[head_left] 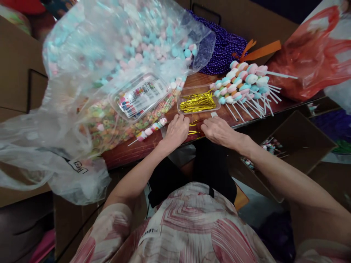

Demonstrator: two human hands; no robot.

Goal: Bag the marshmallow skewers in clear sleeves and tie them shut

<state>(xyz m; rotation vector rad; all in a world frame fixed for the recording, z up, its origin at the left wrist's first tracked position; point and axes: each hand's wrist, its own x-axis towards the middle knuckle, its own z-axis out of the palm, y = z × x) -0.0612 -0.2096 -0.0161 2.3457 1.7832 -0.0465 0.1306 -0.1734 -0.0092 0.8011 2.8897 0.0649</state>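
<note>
At the table's front edge, my left hand point(178, 128) is closed, fingers curled down beside a few loose gold twist ties point(193, 131). My right hand point(218, 129) is closed too, just right of those ties. Whatever either hand grips is hidden under the fingers. Behind them a clear plastic tray point(179, 110) holds a pile of gold twist ties point(197, 103). Left of my left hand lies one marshmallow skewer point(150, 130) on a white stick. A stack of finished-looking marshmallow skewers point(244, 86) lies to the right, sticks pointing toward me.
A large clear bag of pastel marshmallows point(137, 44) fills the back left, with a bag of coloured rings point(105, 124) and a labelled plastic box point(141, 95) before it. Purple bead strings point(225, 47) and a red plastic bag point(298, 62) stand behind. An open carton point(298, 142) is below right.
</note>
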